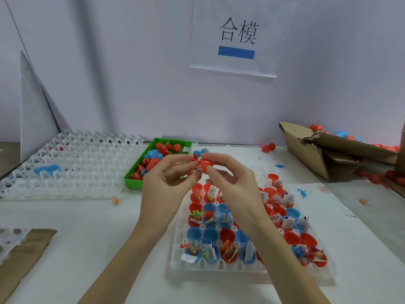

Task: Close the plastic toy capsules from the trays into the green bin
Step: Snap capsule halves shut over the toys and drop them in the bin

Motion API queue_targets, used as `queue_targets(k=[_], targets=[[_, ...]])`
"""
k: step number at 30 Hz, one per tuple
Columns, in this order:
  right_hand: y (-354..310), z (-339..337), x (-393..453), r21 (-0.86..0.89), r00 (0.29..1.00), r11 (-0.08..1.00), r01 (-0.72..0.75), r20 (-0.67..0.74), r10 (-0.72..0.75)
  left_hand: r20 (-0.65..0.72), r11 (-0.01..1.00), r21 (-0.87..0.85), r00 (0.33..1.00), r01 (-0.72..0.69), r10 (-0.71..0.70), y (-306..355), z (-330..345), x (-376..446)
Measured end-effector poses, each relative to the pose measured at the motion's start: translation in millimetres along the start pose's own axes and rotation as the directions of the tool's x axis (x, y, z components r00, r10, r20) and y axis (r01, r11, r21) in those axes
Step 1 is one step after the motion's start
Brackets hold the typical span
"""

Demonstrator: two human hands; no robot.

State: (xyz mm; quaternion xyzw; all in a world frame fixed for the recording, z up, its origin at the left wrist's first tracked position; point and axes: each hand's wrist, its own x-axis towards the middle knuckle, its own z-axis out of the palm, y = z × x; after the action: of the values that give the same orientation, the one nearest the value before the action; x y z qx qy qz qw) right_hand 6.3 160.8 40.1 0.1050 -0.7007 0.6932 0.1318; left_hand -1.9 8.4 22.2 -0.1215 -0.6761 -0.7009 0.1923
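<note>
At the centre of the frame, both hands meet above the white bench. The left hand has its fingers curled round one red capsule half; the right hand pinches the other red half, the two halves touching. Below them lies a clear tray of open red and blue capsules. The green bin, left of centre, holds closed capsules
</note>
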Motion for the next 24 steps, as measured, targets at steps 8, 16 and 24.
queue_targets(k=[8,16,24], targets=[[4,1,0,-0.098,0.997,0.992,0.074,0.001,-0.074,-0.005,0.994,0.096,0.999,-0.053,0.054,-2,-1,0],[3,-2,1,0.278,0.990,0.950,-0.144,0.047,0.136,0.054,0.983,0.133,0.991,-0.131,0.124,1,-4,1],[1,-10,5,0.499,0.946,0.804,-0.323,0.163,0.279,0.109,0.970,0.183,0.984,-0.158,0.140,1,1,-2]])
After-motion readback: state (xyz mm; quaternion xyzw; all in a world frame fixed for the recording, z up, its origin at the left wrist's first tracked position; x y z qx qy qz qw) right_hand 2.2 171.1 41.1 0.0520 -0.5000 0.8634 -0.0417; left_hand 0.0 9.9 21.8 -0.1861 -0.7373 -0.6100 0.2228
